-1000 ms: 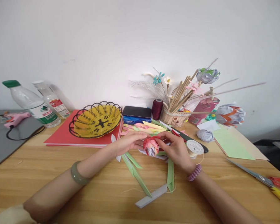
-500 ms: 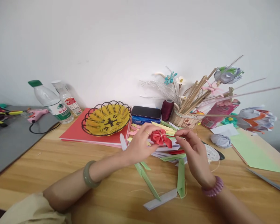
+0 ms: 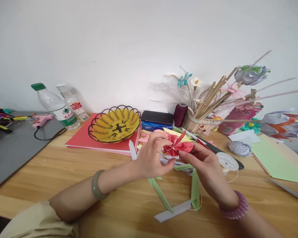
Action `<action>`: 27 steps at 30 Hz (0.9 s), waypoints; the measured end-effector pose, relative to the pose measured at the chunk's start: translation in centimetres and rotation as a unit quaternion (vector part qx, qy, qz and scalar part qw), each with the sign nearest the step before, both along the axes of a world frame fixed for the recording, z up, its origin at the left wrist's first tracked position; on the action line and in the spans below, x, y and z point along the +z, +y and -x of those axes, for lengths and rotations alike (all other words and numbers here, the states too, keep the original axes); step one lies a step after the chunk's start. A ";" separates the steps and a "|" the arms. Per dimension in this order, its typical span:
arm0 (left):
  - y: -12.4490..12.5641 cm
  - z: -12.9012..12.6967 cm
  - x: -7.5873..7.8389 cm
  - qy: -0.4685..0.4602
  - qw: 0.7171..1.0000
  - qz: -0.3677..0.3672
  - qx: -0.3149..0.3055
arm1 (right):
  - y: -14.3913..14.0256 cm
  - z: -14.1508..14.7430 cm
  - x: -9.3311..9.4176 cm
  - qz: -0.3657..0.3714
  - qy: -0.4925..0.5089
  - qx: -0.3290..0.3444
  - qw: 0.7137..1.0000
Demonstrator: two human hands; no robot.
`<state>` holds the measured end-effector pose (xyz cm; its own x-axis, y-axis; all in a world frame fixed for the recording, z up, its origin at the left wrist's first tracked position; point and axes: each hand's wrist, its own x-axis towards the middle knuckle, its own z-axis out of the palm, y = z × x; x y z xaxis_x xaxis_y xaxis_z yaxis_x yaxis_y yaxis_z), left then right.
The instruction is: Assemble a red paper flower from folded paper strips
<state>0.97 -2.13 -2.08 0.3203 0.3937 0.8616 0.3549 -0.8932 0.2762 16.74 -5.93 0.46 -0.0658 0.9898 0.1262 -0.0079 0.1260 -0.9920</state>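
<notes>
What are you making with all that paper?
A person's left hand and right hand hold a red folded paper flower between the fingertips, above the wooden table. Folded green strips and a grey one lie below the hands. A yellow basket sits on red card behind.

A plain white wall [image 3: 114, 39] fills the upper half of the view, bare and evenly lit by soft, diffuse light with only faint shadows along its foot. Against it stands a wooden table [image 3: 52, 175] with a pale, honey-coloured grain running left to right; its top spreads across the whole near part of the scene. On the far left a dark grey surface [image 3: 12, 152] lies over the table's corner, its edge slanting toward the near left. At the far right, beyond the table's edge, a darker strip shows below the wall.
</notes>
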 end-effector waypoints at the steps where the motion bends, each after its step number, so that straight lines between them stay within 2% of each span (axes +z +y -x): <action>1: -0.1 0.0 0.2 0.001 1.000 0.004 -0.012 | 0.1 -0.1 0.0 -0.001 -0.009 -0.004 1.000; 4: -0.3 0.1 0.8 -0.005 1.000 -0.020 -0.013 | 0.3 -0.6 -0.1 -0.008 -0.060 -0.003 0.998; 7: -0.6 0.2 1.3 -0.011 0.996 -0.077 0.034 | 0.4 -0.9 -0.2 -0.029 -0.136 -0.008 0.990; 10: -0.7 0.2 1.6 0.014 0.993 -0.095 0.075 | 0.2 -0.9 -0.2 -0.061 -0.207 -0.023 0.976; 13: -0.8 0.2 1.9 0.064 0.989 -0.065 0.113 | 0.1 -0.9 -0.2 -0.095 -0.250 -0.024 0.963; 18: -0.8 0.3 2.5 0.114 0.985 0.043 0.123 | 0.1 -1.1 -0.3 -0.110 -0.282 -0.009 0.953; 21: -0.7 0.4 2.9 0.122 0.982 0.085 0.117 | 0.3 -1.4 -0.4 -0.120 -0.291 -0.001 0.949; 27: -0.3 0.7 3.1 0.150 0.980 0.101 0.076 | 0.8 -1.5 -0.4 -0.223 -0.320 0.010 0.921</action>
<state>0.31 -2.46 1.00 0.4722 0.6102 0.6362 0.5723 -0.7611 0.3053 18.22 -5.13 0.09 -0.2860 0.8468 0.4485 0.5537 0.5281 -0.6438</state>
